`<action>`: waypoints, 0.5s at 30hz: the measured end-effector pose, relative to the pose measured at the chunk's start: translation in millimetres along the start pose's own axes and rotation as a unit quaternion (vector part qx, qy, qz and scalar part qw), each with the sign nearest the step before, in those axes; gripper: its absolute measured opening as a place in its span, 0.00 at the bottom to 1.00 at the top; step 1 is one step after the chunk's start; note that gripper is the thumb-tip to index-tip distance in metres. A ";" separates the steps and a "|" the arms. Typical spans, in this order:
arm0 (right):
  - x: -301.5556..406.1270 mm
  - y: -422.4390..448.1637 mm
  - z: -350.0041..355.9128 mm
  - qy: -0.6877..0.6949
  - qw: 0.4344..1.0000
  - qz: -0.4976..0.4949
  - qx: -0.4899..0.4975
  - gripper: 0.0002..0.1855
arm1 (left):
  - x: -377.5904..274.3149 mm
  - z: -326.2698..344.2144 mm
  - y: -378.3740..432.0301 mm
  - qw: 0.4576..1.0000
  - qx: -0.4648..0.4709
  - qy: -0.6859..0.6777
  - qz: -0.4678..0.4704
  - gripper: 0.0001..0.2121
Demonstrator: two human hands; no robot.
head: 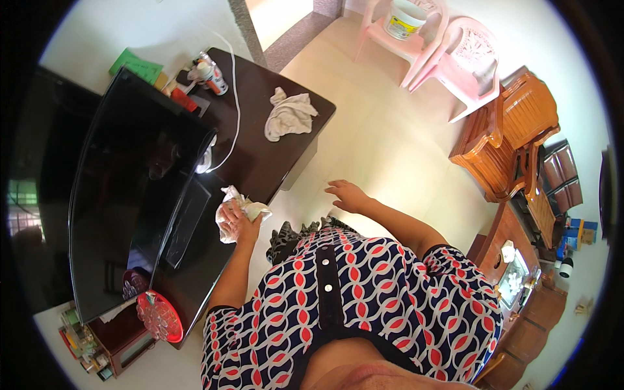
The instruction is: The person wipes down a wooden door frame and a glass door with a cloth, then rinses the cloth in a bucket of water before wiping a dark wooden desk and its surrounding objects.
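Observation:
My left hand (pixel 236 222) rests over a crumpled whitish cloth (pixel 256 210) on the dark TV cabinet (pixel 253 165), near its front edge. Part of the cloth is bunched under my fingers. Over the floor to the right, my right hand (pixel 347 196) hangs free, its fingers spread and nothing in them. A second pale cloth (pixel 291 116) lies crumpled towards the cabinet's far end. Just left of my left hand stands a large black television (pixel 131 195), with its dark base plate (pixel 189 222) on the cabinet top.
A white cable (pixel 237 97) curves across the cabinet. Spray cans (pixel 213 80) stand at its back corner, and a red tray (pixel 163 317) sits at the near end. Pink plastic chairs (pixel 468 63), one bearing a bucket (pixel 404 20), and a wooden armchair (pixel 492 141) line the right side.

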State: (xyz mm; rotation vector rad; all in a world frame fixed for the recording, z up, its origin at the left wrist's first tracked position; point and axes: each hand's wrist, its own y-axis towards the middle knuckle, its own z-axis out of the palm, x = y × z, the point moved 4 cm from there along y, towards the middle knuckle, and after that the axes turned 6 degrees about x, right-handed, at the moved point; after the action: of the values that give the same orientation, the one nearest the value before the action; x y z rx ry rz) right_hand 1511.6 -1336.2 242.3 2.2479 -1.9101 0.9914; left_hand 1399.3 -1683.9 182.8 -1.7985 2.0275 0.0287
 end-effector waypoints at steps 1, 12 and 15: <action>-11.5 -3.9 10.4 0.039 0.997 0.050 0.051 0.27 | 4.1 0.4 -0.1 1.000 -0.019 0.015 0.002 0.56; 50.8 56.8 -53.8 0.118 0.989 0.007 -0.088 0.30 | -27.5 -41.6 54.7 0.996 -0.008 0.030 0.080 0.49; -12.6 121.7 -134.2 0.063 0.994 -0.001 -0.089 0.34 | -98.3 -21.8 131.9 0.994 0.030 0.026 0.099 0.50</action>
State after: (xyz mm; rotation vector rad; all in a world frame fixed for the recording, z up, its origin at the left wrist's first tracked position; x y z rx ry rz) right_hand 1342.7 -1299.8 298.2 2.0398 -1.8618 0.9002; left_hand 1274.0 -1576.5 200.1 -1.5724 2.2125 -0.0217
